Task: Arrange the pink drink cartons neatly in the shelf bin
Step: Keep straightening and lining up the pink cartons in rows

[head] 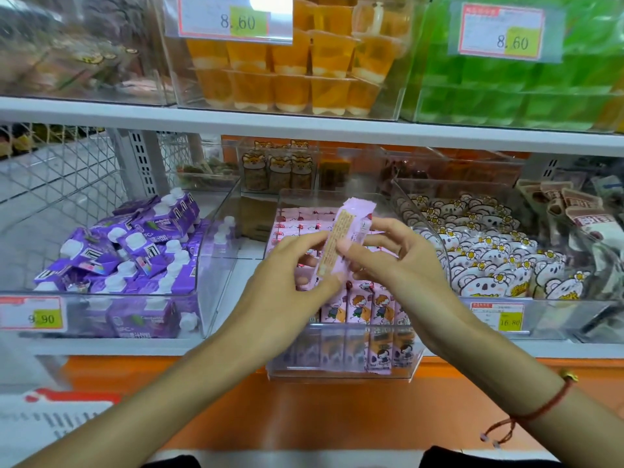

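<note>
Pink carton (344, 238) between both hands

Bare forearms; red cord bracelet (540, 408), right wrist.

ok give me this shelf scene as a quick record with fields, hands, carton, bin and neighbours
left hand: pinches the lower part of the held carton
right hand: grips the same carton from its right side
held carton: pink, tilted, raised above the bin
clear bin: holds pink cartons standing in rows
left neighbour: purple cartons in a loose heap
right neighbour: koala packets
shelf above: orange jelly cups
</note>
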`<control>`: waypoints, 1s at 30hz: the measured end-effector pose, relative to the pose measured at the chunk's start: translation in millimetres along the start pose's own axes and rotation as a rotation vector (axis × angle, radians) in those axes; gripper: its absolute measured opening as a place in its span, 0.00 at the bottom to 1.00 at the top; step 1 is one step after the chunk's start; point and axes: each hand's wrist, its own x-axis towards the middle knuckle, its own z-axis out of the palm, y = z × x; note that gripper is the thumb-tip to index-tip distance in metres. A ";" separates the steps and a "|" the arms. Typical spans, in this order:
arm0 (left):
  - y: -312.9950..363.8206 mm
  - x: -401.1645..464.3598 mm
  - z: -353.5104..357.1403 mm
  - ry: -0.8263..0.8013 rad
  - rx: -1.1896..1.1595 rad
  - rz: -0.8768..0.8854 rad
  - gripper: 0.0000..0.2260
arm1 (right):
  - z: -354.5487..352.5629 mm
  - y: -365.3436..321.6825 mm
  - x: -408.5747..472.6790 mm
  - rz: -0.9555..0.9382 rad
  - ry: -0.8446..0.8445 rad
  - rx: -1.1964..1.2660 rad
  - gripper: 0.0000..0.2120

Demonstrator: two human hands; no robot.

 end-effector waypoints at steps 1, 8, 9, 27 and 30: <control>0.8 -1.0 1.1 0.025 0.022 0.016 0.20 | 0.6 -0.5 -1.3 -0.030 0.008 -0.006 0.17; 3.3 1.4 -9.5 0.117 0.050 0.162 0.16 | -8.3 -8.6 -4.1 -0.225 -0.166 -0.185 0.22; 2.5 1.7 -11.3 0.108 0.047 0.178 0.17 | -8.9 -9.0 -4.8 -0.248 -0.177 -0.209 0.20; 11.1 4.2 -12.9 0.045 -0.602 -0.248 0.12 | -8.9 -3.5 -0.7 -0.040 -0.219 -0.219 0.22; 13.0 5.5 -14.1 0.079 -0.577 -0.204 0.17 | -3.6 -1.5 -2.6 -0.096 -0.184 -0.212 0.18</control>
